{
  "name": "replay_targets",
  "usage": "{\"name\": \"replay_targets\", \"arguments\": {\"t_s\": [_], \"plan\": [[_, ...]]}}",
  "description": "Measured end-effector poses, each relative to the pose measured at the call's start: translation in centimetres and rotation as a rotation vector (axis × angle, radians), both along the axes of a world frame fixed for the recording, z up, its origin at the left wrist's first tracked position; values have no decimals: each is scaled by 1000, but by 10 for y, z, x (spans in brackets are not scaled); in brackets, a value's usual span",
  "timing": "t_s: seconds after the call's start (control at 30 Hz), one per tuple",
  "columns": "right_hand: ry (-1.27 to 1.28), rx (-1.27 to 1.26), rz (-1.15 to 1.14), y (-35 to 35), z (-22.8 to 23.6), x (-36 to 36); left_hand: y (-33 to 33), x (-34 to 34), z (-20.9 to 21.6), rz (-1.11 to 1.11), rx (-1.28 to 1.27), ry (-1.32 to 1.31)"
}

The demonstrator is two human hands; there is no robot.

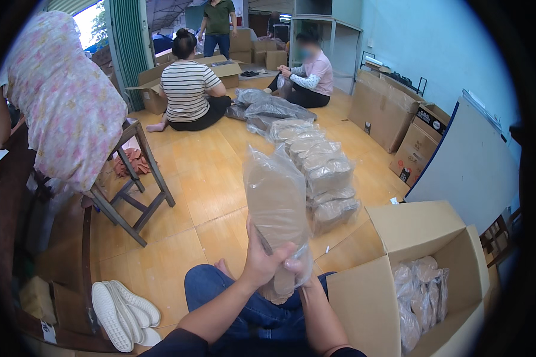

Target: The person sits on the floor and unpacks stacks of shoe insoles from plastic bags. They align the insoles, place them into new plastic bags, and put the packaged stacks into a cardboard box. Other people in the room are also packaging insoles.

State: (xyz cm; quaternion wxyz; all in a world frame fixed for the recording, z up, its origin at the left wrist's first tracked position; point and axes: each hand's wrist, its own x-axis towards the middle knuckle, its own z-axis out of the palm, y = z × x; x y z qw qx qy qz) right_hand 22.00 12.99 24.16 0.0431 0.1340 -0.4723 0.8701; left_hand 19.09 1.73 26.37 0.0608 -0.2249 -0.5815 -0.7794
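Upright above my lap is a clear plastic bag of tan insoles (pixel 274 199), its loose top edge pointing away from me. My left hand (pixel 263 256) grips the lower left side of the bag, thumb across the front. Around the lower right side closes my right hand (pixel 301 272), partly covered by the plastic. The heel ends of the insoles stick out below my hands. Beyond the bag, similar bagged insoles (pixel 330 169) stand in a stacked row on the floor. To my right, an open cardboard box (pixel 423 223) holds several more bagged insoles (pixel 421 291).
White shoe soles (pixel 122 315) lie at the lower left. A wooden stool (pixel 140 208) stands near a person in a floral garment (pixel 65 101). Two people sit on the tiled floor (pixel 190 178) ahead, by grey plastic bags (pixel 271 107). Cartons (pixel 384 110) and a whiteboard (pixel 470 157) line the right wall.
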Motion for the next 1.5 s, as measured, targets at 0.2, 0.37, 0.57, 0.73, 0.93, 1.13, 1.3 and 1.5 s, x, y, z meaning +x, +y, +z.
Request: {"name": "replay_targets", "arguments": {"t_s": [0.2,0.37,0.57,0.73,0.93,1.13,1.3,1.5], "plan": [[-198,-183,211,4,-25,9,-23,-61,1,1,372,-520],[-256,-79,245,3,-45,17,-17,-96,-12,-133,346,-583],[-265,-112,177,11,-49,18,-2,-143,-11,-160,211,-535],[-250,-100,77,16,-59,9,19,-192,-2,-208,242,-616],[-301,-174,101,26,-82,8,28,-228,23,-457,597,-747],[-297,-97,82,29,-99,0,7,-249,40,-614,826,-954],[-310,-264,125,19,-81,3,12,-236,59,-478,646,-909],[-311,-337,180,14,-47,13,12,-214,111,-218,572,-932]]}}
